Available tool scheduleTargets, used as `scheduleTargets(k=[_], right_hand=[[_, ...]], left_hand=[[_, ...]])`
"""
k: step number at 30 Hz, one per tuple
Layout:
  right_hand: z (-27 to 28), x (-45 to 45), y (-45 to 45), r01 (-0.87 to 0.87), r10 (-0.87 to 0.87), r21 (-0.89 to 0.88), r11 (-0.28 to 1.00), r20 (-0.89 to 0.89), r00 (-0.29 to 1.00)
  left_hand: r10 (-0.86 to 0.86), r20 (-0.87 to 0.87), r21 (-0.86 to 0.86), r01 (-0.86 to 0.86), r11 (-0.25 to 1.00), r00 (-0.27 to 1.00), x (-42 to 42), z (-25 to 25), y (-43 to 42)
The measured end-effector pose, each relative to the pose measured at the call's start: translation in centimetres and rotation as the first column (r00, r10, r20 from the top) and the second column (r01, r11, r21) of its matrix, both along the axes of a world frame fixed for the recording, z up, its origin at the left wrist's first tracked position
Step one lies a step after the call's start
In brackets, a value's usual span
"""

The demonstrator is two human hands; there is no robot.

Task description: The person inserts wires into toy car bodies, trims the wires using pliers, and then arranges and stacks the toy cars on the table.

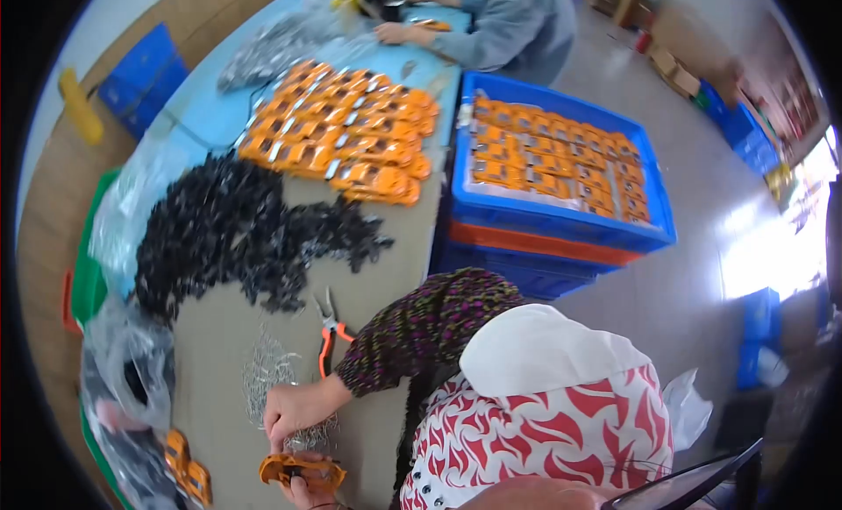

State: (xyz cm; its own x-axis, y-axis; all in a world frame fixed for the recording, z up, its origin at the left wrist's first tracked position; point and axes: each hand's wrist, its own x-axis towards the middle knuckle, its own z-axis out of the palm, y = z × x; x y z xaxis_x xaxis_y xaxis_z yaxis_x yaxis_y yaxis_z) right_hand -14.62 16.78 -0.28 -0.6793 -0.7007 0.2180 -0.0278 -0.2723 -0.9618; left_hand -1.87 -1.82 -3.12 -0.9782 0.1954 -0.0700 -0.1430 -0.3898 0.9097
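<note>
My left hand (303, 492) holds an orange toy car body shell (276, 464), its hollow underside with a dark part facing up. Just above the shell is my right hand (296, 410), fingers pinched and pointing down to its edge; what they hold, if anything, is too small to make out. Thin silvery metal pieces (267, 370) lie in a loose pile beside and partly under the right hand. Pliers with orange and black handles (327, 333) rest near my right wrist. Two more orange car shells (189, 470) sit at the table's lower left.
A heap of black plastic parts (219, 229) covers the table's middle. Beyond it stand rows of orange toy cars (342, 128). A blue crate (561, 213) of similar cars is stacked beside the table. Plastic bags (132, 352) line the left edge. A co-worker (517, 32) works at the far end.
</note>
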Motion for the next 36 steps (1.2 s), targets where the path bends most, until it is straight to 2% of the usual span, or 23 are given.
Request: scheduleTargets(k=[1, 2, 6, 9, 10, 11, 13, 15, 17, 18, 21, 22, 23, 24, 25, 26, 27, 28, 29, 30, 31, 33, 36], right_hand=[[0.2, 0.3, -0.2, 0.013, -0.011, -0.032, 0.999, 0.081, 0.997], [0.4, 0.6, -0.5, 0.035, -0.032, -0.041, 0.999, 0.062, 0.998], [0.5, 1.1, -0.7, 0.169, -0.147, -0.123, 0.978, 0.164, 0.975], [0.2, 0.7, -0.7, 0.368, -0.396, -0.167, 0.915, -0.199, 0.896], [0.4, 0.5, -0.6, 0.368, -0.4, -0.177, 0.913, -0.207, 0.893], [0.7, 0.2, -0.1, 0.374, -0.404, -0.155, 0.914, -0.408, 0.818], [1.2, -0.2, 0.9, 0.41, -0.351, -0.112, 0.905, -0.742, 0.572], [1.1, -0.4, 1.4, 0.412, -0.334, -0.115, 0.904, -0.792, 0.512], [1.5, -0.3, 1.6, 0.405, -0.279, -0.104, 0.908, -0.872, 0.401], [1.6, -0.1, 1.5, 0.394, -0.276, -0.105, 0.913, -0.87, 0.408], [1.6, 0.0, 2.2, 0.388, -0.172, 0.027, 0.921, -0.866, 0.469], [1.2, -0.1, 2.3, 0.382, -0.206, 0.0, 0.924, -0.842, 0.499], [0.9, -0.5, 2.2, 0.35, -0.225, -0.027, 0.936, -0.812, 0.539], [0.9, -0.8, 2.4, 0.359, -0.199, -0.012, 0.933, -0.849, 0.49], [-0.2, -1.0, 1.9, 0.395, -0.216, -0.04, 0.918, -0.885, 0.413], [0.3, -0.6, 2.0, 0.428, -0.296, -0.097, 0.899, -0.853, 0.43], [-0.9, -1.3, 1.4, 0.45, -0.277, -0.093, 0.888, -0.889, 0.363], [-0.9, -1.7, 1.7, 0.399, -0.26, -0.096, 0.912, -0.887, 0.381], [-0.2, -1.4, 1.6, 0.455, -0.375, -0.106, 0.884, -0.741, 0.557], [0.5, -1.3, 1.5, 0.488, -0.384, -0.001, 0.873, -0.619, 0.685], [0.5, -1.6, 1.1, 0.484, -0.393, -0.008, 0.875, -0.595, 0.701], [0.9, -0.9, 1.7, 0.448, -0.372, -0.008, 0.894, -0.571, 0.732], [1.7, -0.1, 1.5, 0.423, -0.335, 0.074, 0.903, -0.495, 0.802]], left_hand=[[0.058, 0.027, -0.021, -0.058, 0.998, 0.998, -0.2, 0.3, 0.2], [0.126, 0.053, -0.045, -0.124, 0.991, 0.991, -0.4, 0.6, 0.4], [0.434, 0.15, -0.147, -0.414, 0.898, 0.888, -0.8, 2.1, 1.4], [0.411, 0.11, -0.166, -0.391, 0.905, 0.905, -0.9, 4.0, 3.3], [0.402, 0.097, -0.177, -0.382, 0.907, 0.911, -0.9, 4.7, 3.8], [0.399, 0.085, -0.177, -0.381, 0.908, 0.913, -1.1, 4.4, 3.5], [0.325, 0.17, -0.232, -0.283, 0.931, 0.93, -2.5, 3.2, 2.6], [0.288, 0.21, -0.259, -0.231, 0.938, 0.934, -2.8, 2.0, 1.2], [0.251, 0.079, -0.296, -0.218, 0.93, 0.965, -1.6, 4.0, 2.2], [0.238, 0.018, -0.316, -0.22, 0.923, 0.971, -1.2, 4.6, 2.6], [0.205, -0.014, -0.346, -0.197, 0.917, 0.979, -1.8, 4.7, 3.6], [0.203, -0.015, -0.368, -0.195, 0.909, 0.979, -1.3, 5.1, 3.8], [0.248, 0.107, -0.41, -0.185, 0.893, 0.963, -0.8, 7.1, 5.7], [0.323, 0.224, -0.445, -0.199, 0.873, 0.919, -0.8, 9.2, 7.3], [0.252, 0.118, -0.433, -0.179, 0.883, 0.96, -1.3, 6.1, 5.4], [0.285, 0.234, -0.426, -0.165, 0.889, 0.93, -1.3, 7.8, 6.4], [0.278, 0.162, -0.439, -0.183, 0.879, 0.947, -1.4, 6.9, 6.0], [0.233, 0.19, -0.436, -0.131, 0.891, 0.954, -1.4, 6.9, 5.6], [0.225, 0.117, -0.364, -0.169, 0.916, 0.967, -1.4, 6.0, 5.3], [0.238, 0.098, -0.315, -0.196, 0.929, 0.966, -1.5, 5.0, 4.6], [0.233, 0.07, -0.26, -0.208, 0.943, 0.97, -1.5, 4.2, 3.9], [0.332, 0.111, -0.199, -0.306, 0.931, 0.937, -0.1, 4.7, 4.5], [0.414, 0.164, -0.101, -0.402, 0.91, 0.895, -0.4, 5.1, 4.3]])
